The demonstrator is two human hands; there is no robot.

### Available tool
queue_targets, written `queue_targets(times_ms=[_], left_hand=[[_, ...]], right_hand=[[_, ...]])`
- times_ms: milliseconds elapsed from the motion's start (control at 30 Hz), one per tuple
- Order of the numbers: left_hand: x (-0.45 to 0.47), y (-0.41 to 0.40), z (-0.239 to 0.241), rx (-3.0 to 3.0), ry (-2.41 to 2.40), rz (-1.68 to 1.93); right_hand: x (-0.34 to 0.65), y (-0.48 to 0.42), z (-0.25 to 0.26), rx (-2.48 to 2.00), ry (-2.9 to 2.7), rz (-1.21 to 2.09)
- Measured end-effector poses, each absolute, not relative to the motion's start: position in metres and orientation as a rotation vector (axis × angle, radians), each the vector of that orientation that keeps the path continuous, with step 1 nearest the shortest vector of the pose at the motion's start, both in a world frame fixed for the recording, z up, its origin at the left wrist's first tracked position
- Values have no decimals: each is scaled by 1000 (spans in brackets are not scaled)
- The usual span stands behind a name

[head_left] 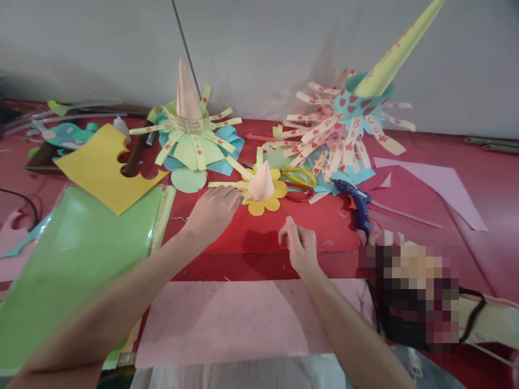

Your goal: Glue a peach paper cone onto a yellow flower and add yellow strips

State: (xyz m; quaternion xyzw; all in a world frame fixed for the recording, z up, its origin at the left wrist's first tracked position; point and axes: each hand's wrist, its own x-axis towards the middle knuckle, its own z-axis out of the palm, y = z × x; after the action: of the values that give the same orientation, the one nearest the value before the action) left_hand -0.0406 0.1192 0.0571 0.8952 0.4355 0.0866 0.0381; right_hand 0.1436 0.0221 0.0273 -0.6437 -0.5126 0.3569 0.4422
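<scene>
Our left hand [213, 212] rests palm down just left of the pink paper cone [260, 182], fingertips touching the yellow paper flower [263, 204] the cone stands on, holding nothing. Our right hand [299, 246], nearer us than the cone, has its fingers curled together; whether it pinches anything we cannot tell. The cone looks light and easily crushed, so it is best held softly near its base. A blue glue gun [357, 202] lies right of it.

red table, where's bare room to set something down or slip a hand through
Bare red table lies between the left hand and right hand, below the yellow flower with pink cone. The pink sheet in front lies flat. Crowded near the glue gun and scissors.
</scene>
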Motion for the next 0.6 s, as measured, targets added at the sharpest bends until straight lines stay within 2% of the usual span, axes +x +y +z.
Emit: queue_targets(times_ms=[367,600], left_hand=[[-33,118,58,2638,1379,294],[-28,117,54,2425,1470,659]], right_hand=[[143,21,29,-1589,-1331,886],[142,22,28,-1598,-1356,878]])
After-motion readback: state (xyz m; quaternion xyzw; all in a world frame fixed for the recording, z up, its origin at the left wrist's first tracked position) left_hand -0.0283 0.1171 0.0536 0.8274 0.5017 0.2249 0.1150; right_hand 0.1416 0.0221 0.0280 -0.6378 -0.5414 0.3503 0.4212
